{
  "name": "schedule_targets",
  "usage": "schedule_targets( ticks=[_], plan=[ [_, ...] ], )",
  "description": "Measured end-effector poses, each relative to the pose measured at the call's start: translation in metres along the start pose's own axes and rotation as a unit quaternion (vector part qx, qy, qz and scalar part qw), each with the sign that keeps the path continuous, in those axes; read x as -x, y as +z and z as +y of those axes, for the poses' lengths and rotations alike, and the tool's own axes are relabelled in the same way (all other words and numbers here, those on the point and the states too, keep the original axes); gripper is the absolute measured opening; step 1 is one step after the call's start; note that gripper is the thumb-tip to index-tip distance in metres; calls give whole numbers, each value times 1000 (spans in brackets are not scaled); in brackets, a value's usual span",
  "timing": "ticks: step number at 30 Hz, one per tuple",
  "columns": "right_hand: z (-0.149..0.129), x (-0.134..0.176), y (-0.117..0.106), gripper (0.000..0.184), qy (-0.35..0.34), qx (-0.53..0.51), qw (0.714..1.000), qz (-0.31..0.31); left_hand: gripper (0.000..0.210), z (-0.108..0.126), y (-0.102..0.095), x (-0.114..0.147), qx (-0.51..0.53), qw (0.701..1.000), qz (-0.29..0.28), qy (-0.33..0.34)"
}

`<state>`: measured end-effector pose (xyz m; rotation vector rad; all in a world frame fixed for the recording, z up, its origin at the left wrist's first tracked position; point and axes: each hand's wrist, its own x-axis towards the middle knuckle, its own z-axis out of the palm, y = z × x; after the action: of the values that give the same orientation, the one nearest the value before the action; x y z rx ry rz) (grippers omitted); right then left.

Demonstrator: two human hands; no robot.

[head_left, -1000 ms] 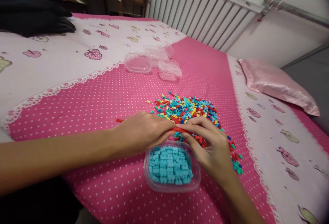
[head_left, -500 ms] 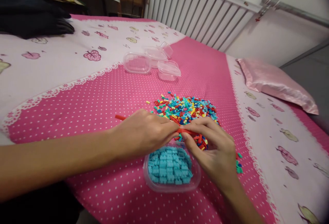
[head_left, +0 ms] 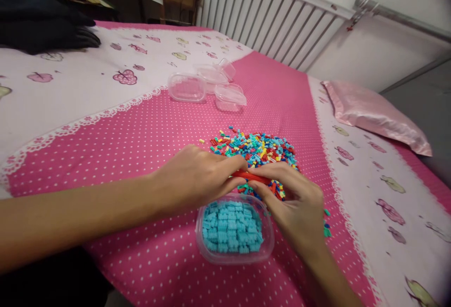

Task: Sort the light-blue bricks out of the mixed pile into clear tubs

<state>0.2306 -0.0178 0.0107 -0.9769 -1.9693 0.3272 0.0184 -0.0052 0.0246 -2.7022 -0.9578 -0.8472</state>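
Between my two hands runs a thin red strip (head_left: pixel 249 176), perhaps of toy bricks joined in a row. My left hand (head_left: pixel 199 173) pinches its left end, thumb and fingertips together. The right end is pinched by my right hand (head_left: pixel 294 194); the fingers cover much of it. Just below the hands sits a clear plastic container (head_left: pixel 235 257) holding blocks of light-blue toy bricks (head_left: pixel 230 227). Behind the hands spreads a loose pile of small mixed-colour toy bricks (head_left: pixel 259 147), partly hidden by my fingers.
Several clear plastic containers (head_left: pixel 186 88) lie farther back on the pink dotted bedsheet (head_left: pixel 141 142). A pink pillow (head_left: pixel 375 112) rests at the right and a black cloth item (head_left: pixel 45 25) at the back left. A white radiator (head_left: pixel 268 13) stands against the wall.
The red strip between my fingertips shows more openly now. The red piece that stuck out left behind my left hand is no longer visible. The containers and pile stay put.
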Motion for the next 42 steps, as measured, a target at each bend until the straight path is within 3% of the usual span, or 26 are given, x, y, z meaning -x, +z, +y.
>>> schedule_targets(
  ticks=[6,17,29,37,42],
  plan=[
    [-1,-1,2,7,4,-7,1000,3,43,0,3,-2,-37,999,8,15],
    [-9,1,4,6,-14,-3,1000,14,30,0,2,4,22,999,33,24],
    [-13,1,2,5,-50,49,997,21,31,0,2,4,34,998,41,21],
    [-14,1,1,7,-74,80,993,33,27,-3,0,2,97,995,33,16],
    [-13,2,0,8,-56,64,996,25,22,-6,2,3,102,993,44,31]
  ],
)
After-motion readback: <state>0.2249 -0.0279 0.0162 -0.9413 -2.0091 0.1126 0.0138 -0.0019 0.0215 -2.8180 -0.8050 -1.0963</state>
